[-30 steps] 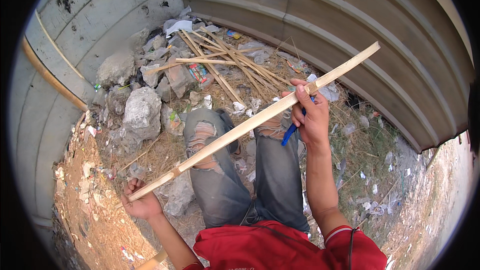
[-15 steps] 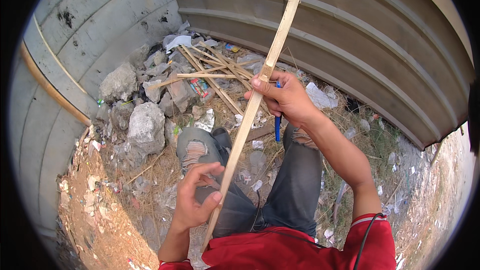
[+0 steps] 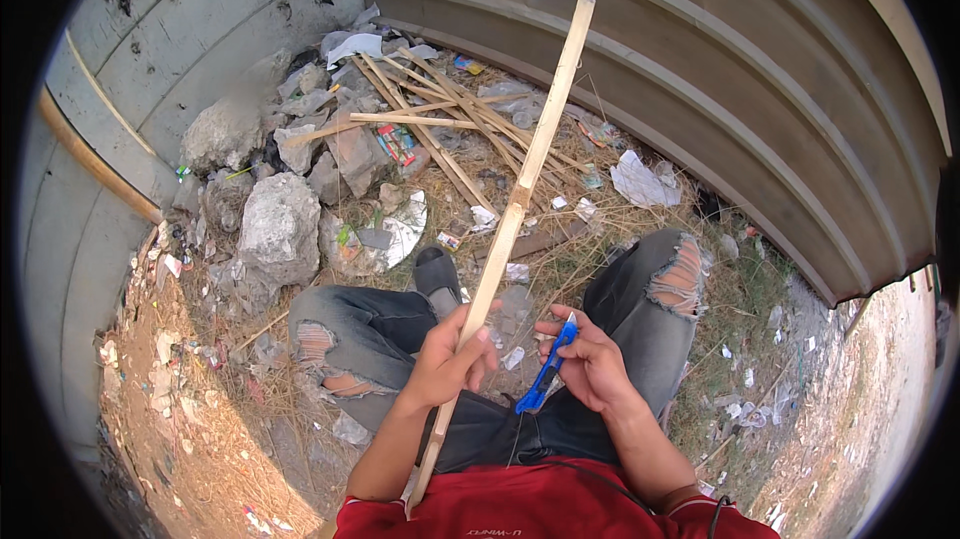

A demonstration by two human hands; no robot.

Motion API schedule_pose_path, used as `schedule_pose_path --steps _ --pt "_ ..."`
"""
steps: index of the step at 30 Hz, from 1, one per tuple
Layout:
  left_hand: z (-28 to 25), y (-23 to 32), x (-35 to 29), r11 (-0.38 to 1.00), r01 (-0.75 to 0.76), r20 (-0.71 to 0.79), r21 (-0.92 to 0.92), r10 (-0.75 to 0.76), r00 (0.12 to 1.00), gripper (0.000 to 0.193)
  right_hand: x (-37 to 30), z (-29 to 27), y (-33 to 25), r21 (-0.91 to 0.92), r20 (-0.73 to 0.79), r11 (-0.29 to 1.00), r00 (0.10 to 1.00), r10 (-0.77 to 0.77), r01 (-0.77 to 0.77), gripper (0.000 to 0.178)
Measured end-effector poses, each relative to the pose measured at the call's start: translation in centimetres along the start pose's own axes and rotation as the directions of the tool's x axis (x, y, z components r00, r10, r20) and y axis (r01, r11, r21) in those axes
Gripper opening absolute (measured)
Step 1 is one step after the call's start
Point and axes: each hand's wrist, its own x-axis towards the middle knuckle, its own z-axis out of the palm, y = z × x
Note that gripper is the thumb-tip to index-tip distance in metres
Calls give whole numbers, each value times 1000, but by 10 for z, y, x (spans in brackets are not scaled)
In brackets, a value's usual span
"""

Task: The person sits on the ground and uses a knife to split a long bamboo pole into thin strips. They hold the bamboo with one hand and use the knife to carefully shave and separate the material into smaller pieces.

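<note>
Littered ground (image 3: 215, 439); slat (image 3: 536, 154) passed to left grip (image 3: 438, 367), right grip (image 3: 597, 369) keeps cutter (image 3: 544, 376)

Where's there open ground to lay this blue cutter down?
For the blue cutter, try lower left: the sunlit ground between the grey wall and your left forearm looks fairly open, despite scraps; so does the pale strip far right, below the brown panel. Straight ahead is crowded with rocks and thin sticks.

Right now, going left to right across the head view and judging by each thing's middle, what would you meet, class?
Pole, large pale rock, left knee, left hand, wooden strip, knife, right hand, right knee.
</note>
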Motion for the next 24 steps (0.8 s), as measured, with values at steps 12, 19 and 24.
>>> schedule_pose_path --steps 12,19,24 --pt "-44 0 -28 925 -187 -193 -331 127 973 40 11 37 101 -316 -62 947 997 44 -61 34" --pt "-37 6 -35 903 -224 -241 -366 140 960 43 28 69 99 -391 -64 920 997 -38 10 34" --pt "-43 -3 -35 904 -231 -262 -360 140 955 41 29 58 110 -371 -107 929 993 -48 5 35"
